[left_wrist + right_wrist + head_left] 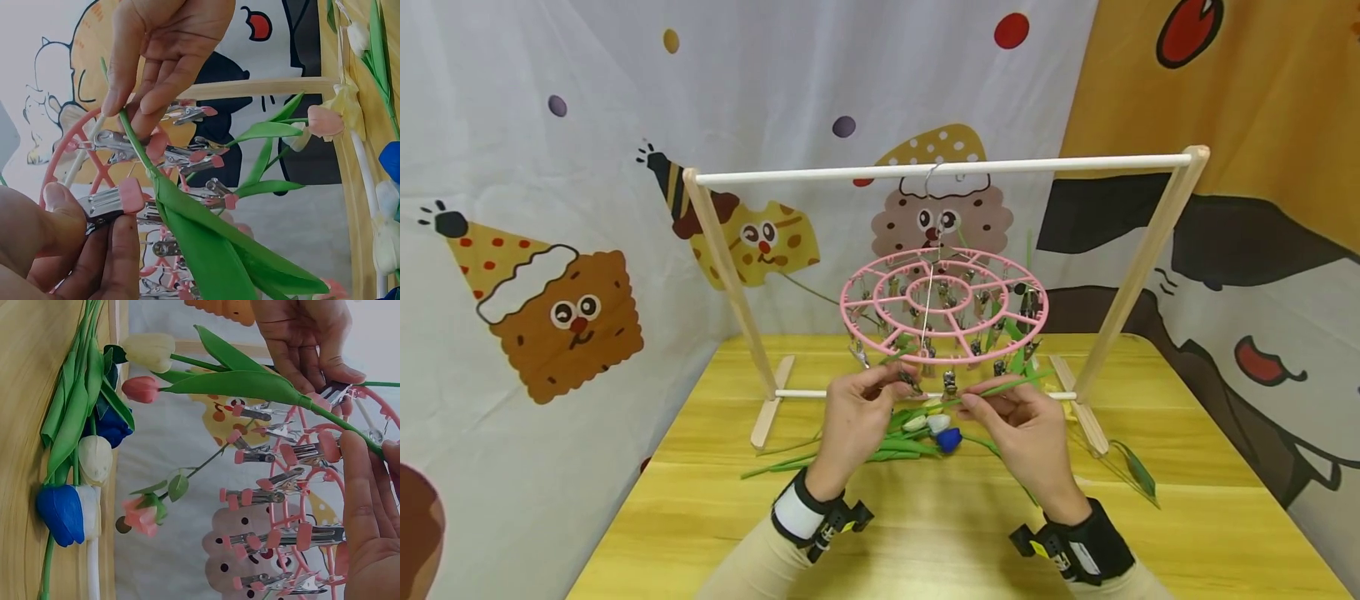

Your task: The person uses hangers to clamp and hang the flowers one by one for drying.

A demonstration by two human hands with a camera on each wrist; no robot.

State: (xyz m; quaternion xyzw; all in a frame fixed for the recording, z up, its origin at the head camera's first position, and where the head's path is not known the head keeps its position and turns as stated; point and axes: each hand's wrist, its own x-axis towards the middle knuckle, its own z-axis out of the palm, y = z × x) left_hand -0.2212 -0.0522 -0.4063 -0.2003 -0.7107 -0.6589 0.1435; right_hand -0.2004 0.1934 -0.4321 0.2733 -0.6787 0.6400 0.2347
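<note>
My left hand (859, 417) pinches a metal clip (112, 201) with pink tips, at the near rim of the pink round hanger (850, 321). My right hand (1026, 425) holds the green stem (337, 420) of an artificial tulip between thumb and fingers. The tulip's broad leaves (206, 244) spread past the clip, and its stem lies close beside the clip's tips. In the right wrist view, a pink tulip head (140, 389) and a cream one (149, 352) lie beyond the leaves; I cannot tell which belongs to the held stem.
The hanger hangs from a white rod (820, 174) on a wooden stand (1123, 292). Its many clips dangle, some holding flowers, including a pink rose (142, 515). On the table (917, 542) lie several tulips, one blue (949, 440), and a leafy stem (1138, 471) at right.
</note>
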